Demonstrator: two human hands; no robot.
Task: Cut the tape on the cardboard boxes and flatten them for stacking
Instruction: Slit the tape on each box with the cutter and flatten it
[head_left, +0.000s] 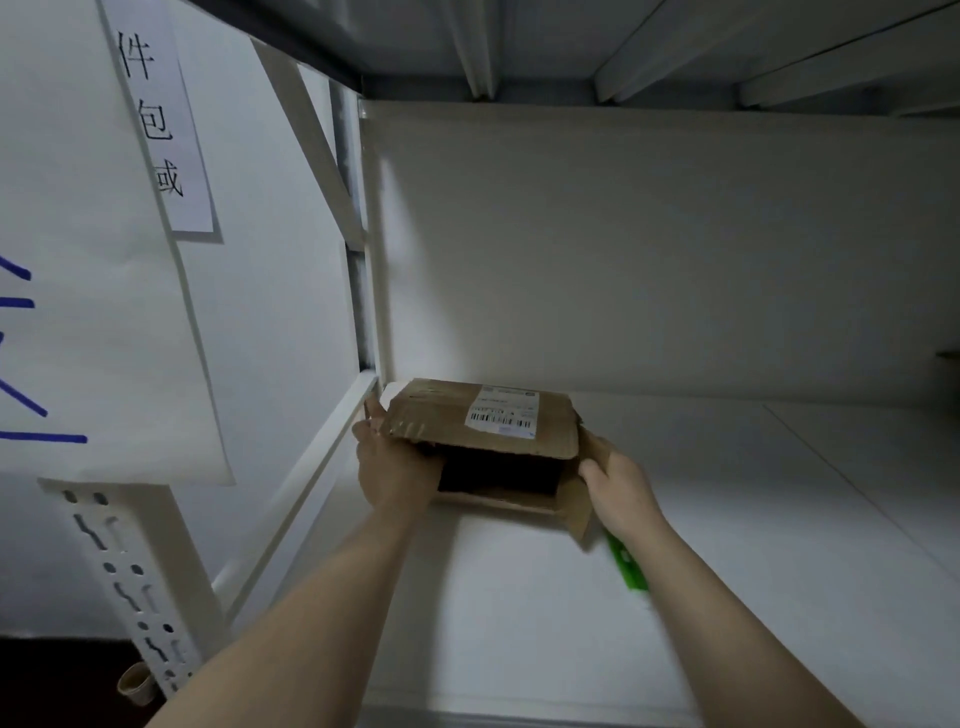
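While the cardboard box (483, 421) sits toward eleven o'clock on the shelf (519, 597), the left hand (395, 467) grasps its nine o'clock side and the right hand (618, 483) its three o'clock flap. Its near end gapes, so flattening looks next: draw it toward six o'clock, then collapse it.

Upper left: paper strip (161, 119) printed 件包或. Centre: shipping label (503, 413) on cardboard box (431, 415), barcode visible, print illegible.
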